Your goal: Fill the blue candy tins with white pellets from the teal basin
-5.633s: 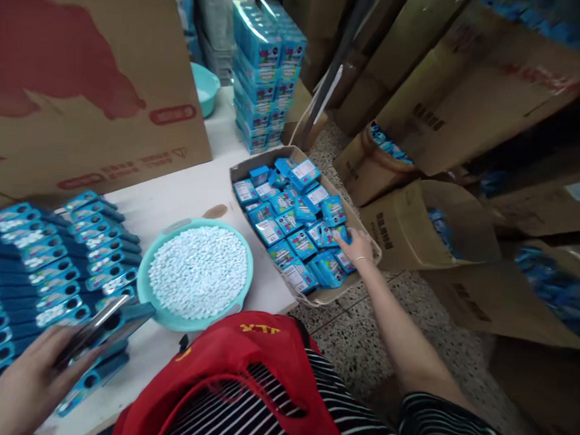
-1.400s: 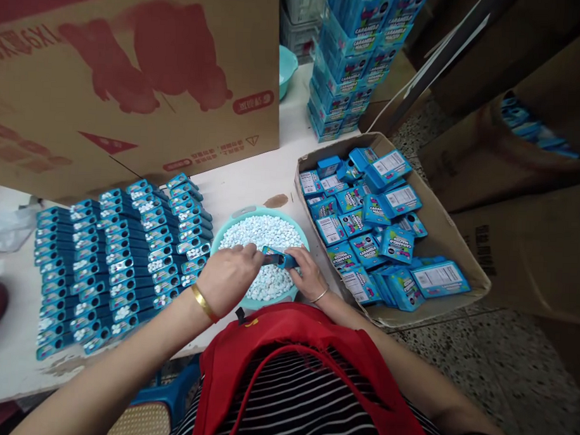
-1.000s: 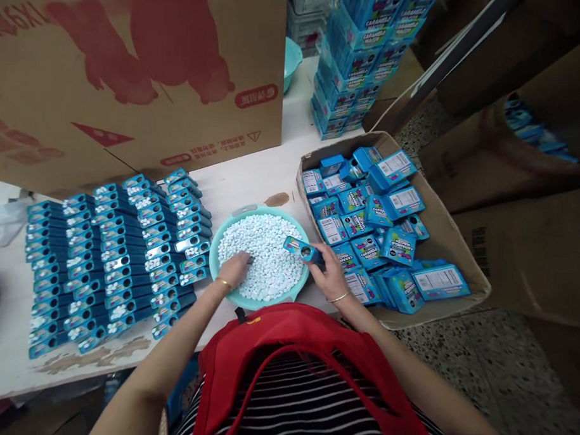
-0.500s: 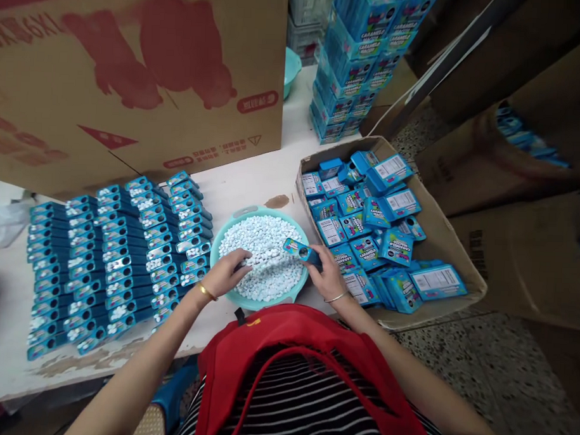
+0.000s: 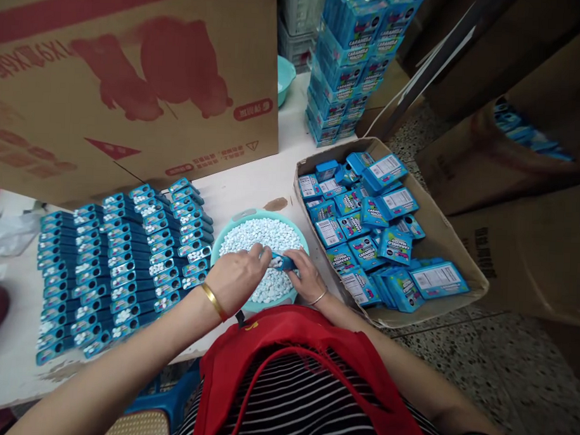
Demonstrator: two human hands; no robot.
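Note:
A turquoise bowl full of small white candies stands in front of me. Over it, my right hand grips a small blue candy box, its end facing left. My left hand is closed, fingertips bunched at that end of the box; what they pinch, if anything, is hidden. To the left stand rows of upright blue candy boxes with round holes in their tops, several showing white candies. At the right, a cardboard tray holds a loose heap of blue boxes.
A large printed carton walls off the back left. Wrapped stacks of blue boxes rise behind the tray, beside another turquoise bowl. Open cartons stand at the far right. A blue stool is below the table edge.
My left hand has risen from the candies and moved right to the end of the box. My right hand has brought the box slightly left and lower, over the bowl.

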